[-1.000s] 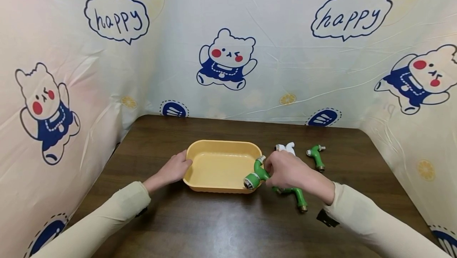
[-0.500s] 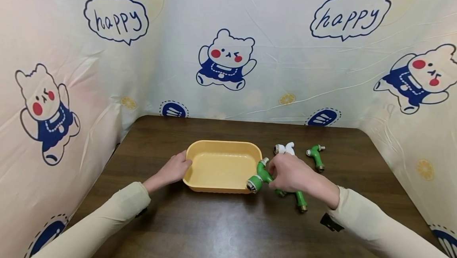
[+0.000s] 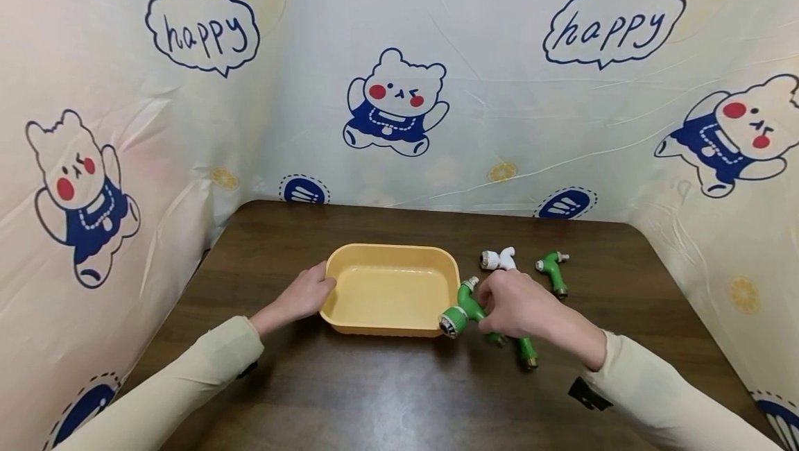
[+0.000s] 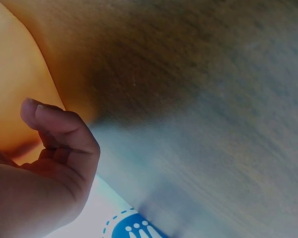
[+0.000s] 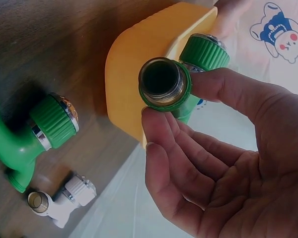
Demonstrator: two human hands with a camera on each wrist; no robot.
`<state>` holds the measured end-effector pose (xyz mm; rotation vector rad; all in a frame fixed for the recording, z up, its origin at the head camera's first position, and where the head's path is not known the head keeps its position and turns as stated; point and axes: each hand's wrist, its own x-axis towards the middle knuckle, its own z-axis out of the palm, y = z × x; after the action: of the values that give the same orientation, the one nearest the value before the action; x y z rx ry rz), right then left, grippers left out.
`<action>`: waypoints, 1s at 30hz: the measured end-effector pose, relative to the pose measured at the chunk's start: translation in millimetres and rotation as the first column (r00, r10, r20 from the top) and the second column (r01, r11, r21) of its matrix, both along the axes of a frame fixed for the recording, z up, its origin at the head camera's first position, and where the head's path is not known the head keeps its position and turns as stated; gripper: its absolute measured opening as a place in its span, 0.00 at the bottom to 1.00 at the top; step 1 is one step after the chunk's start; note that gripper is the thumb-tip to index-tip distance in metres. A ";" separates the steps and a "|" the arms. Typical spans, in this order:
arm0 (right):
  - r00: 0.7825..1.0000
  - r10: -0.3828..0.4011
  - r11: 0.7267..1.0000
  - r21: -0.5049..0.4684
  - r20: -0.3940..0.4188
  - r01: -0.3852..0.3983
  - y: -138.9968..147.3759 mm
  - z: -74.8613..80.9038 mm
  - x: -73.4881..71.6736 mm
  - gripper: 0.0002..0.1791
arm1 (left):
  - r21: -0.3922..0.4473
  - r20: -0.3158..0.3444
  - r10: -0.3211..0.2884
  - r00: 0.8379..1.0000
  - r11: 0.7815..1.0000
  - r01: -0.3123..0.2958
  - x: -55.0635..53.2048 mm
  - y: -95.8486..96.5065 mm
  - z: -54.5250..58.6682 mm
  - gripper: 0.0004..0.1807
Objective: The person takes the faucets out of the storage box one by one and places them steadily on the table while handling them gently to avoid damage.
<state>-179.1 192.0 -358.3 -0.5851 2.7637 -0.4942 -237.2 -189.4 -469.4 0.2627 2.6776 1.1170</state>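
Observation:
My left hand (image 3: 304, 296) grips the left rim of a yellow plastic basin (image 3: 388, 330), its thumb inside and fingers outside. In the left wrist view, the curled fingers lie against the basin's wall. My right hand (image 3: 519, 304) pinches a green tap (image 3: 472, 303) between thumb and fingers, just off the basin's right front corner. The right wrist view shows this tap's threaded metal end (image 5: 163, 85) facing the camera, with its ribbed green knob behind. Another green tap (image 3: 528, 354) lies partly hidden below my right hand. A white tap (image 3: 499, 259) lies just beyond that hand.
One more green tap (image 3: 553, 273) lies farther right on the dark wooden table (image 3: 387, 395). Printed cloth (image 3: 474, 118) with cartoon bears hangs around the table's back and sides.
My right hand has shifted right with the green tap, from over the basin's right edge to beside its corner. More of the white tap shows. The left hand and basin have stayed put.

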 end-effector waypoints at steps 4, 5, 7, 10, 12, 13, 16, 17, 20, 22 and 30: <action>1.000 -0.009 1.000 -0.021 0.007 0.009 3.2 0.6 1.2 0.13 | -0.001 -0.003 -0.002 1.000 1.000 0.002 -0.3 0.3 -0.2 0.22; 1.000 -0.012 1.000 -0.024 0.010 0.012 4.1 0.8 1.5 0.13 | -0.002 -0.004 -0.002 1.000 1.000 0.002 -0.5 0.3 -0.3 0.22; 1.000 -0.016 1.000 -0.020 0.012 0.016 5.5 1.1 1.9 0.12 | -0.005 -0.003 -0.001 1.000 1.000 0.001 -0.9 0.3 -0.6 0.22; 1.000 -0.019 1.000 -0.009 0.008 0.019 7.2 1.2 2.0 0.12 | -0.007 0.000 0.001 1.000 1.000 -0.001 -1.3 0.1 -1.2 0.22; 1.000 -0.019 1.000 -0.002 0.003 0.019 8.2 1.2 2.3 0.11 | -0.005 0.004 0.003 1.000 1.000 -0.003 -1.5 0.0 -1.5 0.22; 1.000 -0.021 1.000 0.000 0.004 0.021 8.6 1.0 2.5 0.11 | -0.005 0.005 0.004 1.000 1.000 -0.004 -1.4 -0.1 -1.5 0.22; 1.000 -0.024 1.000 0.001 0.000 0.024 9.9 0.0 3.9 0.11 | -0.003 0.007 0.003 1.000 1.000 -0.003 -1.3 -0.2 -1.7 0.22; 1.000 -0.025 1.000 -0.002 0.002 0.025 10.3 -0.3 4.4 0.11 | -0.003 0.006 0.004 1.000 1.000 -0.004 -1.2 -0.2 -1.6 0.22; 0.999 -0.034 0.999 -0.010 0.010 0.034 11.5 -0.9 6.0 0.12 | -0.003 0.004 0.002 1.000 1.000 -0.002 -0.9 -0.1 -1.2 0.22; 0.999 -0.034 0.999 -0.014 0.009 0.034 12.4 -0.7 7.0 0.12 | -0.003 0.004 0.002 1.000 1.000 -0.002 -0.4 0.2 -0.6 0.22; 0.999 -0.048 0.998 -0.031 0.009 0.048 18.2 -2.0 11.3 0.11 | -0.008 0.003 0.005 1.000 1.000 -0.005 0.6 1.3 0.8 0.21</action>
<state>-167.8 210.2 -360.2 -0.5233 2.7724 -0.5501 -236.6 -188.1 -468.6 0.2528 2.6813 1.1065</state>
